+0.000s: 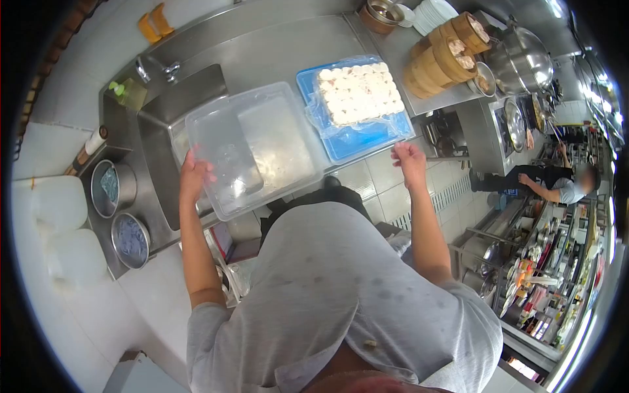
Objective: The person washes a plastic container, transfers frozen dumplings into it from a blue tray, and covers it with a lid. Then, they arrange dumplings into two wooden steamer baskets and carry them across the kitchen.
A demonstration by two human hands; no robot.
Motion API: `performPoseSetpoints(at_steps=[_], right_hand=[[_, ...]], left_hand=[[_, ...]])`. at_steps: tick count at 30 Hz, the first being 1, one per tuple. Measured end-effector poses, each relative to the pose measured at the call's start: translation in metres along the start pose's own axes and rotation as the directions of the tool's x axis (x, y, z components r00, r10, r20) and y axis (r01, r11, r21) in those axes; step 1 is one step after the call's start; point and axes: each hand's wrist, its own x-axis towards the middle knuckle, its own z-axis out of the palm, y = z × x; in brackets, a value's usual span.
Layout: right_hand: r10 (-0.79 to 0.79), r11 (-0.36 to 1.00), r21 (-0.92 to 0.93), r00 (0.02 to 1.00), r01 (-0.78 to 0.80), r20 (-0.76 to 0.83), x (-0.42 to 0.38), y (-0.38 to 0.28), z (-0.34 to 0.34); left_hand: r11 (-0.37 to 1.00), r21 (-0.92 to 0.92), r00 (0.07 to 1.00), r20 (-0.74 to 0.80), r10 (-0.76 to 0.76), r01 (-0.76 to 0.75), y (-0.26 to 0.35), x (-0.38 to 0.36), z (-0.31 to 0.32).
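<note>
My left hand [195,177] is at the left edge of a clear plastic box [282,154], its fingers curled over the rim. The shallow, rectangular box rests on the steel counter and partly overhangs the sink. My right hand [409,162] hovers just off the near right corner of a blue tray [350,152]. Its fingers are loosely bent and apart, with nothing visible in them. On the tray lies crumpled clear plastic film [319,121] under a block of white, round pieces [360,92] packed in rows, possibly dumplings.
A steel sink [157,141] with a tap [157,69] lies left. Two metal pots [134,180] stand at the counter's left end. Bamboo steamers [432,72], stacked plates [432,14] and a large steel pot [524,62] are right. Another person [544,182] stands farther right.
</note>
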Motion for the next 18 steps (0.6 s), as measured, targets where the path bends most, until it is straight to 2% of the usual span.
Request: performPoseSetpoints(at_steps=[2,6,8,11,12,14,15,16,17,18], right_hand=[[-0.073,0.997,-0.013,0.997,0.072,-0.04,0.019,-0.004,-0.003],[-0.193,0.981,-0.051,0.976,0.189,-0.097,0.064,-0.013,-0.01],[-0.161,0.986,-0.048,0.984,0.158,-0.071,0.086,-0.023,-0.013],[-0.091,0.995,-0.053,0.995,0.088,-0.051,0.119,-0.025,-0.016],[-0.066,0.996,-0.059,0.997,0.064,-0.045,0.132,-0.026,-0.017],[-0.084,0.989,-0.121,0.996,0.08,-0.03,0.158,-0.022,-0.02],[-0.091,0.984,-0.153,0.996,0.087,-0.021,0.169,-0.019,-0.02],[-0.131,0.976,-0.176,0.991,0.129,-0.004,0.181,-0.017,-0.02],[-0.172,0.965,-0.198,0.985,0.172,0.016,0.191,-0.016,-0.018],[-0.214,0.951,-0.219,0.976,0.217,0.039,0.2,-0.016,-0.015]], left_hand=[[0.991,0.128,0.998,-0.037,0.042,-0.037,-0.013,0.016,0.007],[0.993,0.104,0.997,-0.05,-0.051,0.056,-0.042,0.029,0.033],[0.992,0.077,0.992,-0.075,-0.099,0.104,-0.05,0.035,0.049],[0.969,0.23,0.992,-0.11,-0.07,0.094,-0.049,0.041,0.048],[0.909,0.416,0.972,-0.215,0.092,0.006,-0.06,0.047,0.038],[0.653,0.753,0.843,-0.299,0.447,-0.079,-0.081,0.065,0.018],[0.795,0.594,0.897,-0.277,0.344,-0.121,-0.051,0.058,0.027],[0.904,0.406,0.942,-0.233,0.243,-0.133,0.01,0.039,0.048],[0.973,0.197,0.974,-0.167,0.151,-0.117,0.06,0.024,0.076],[0.988,0.058,0.985,-0.083,0.148,-0.144,0.089,0.02,0.105]])
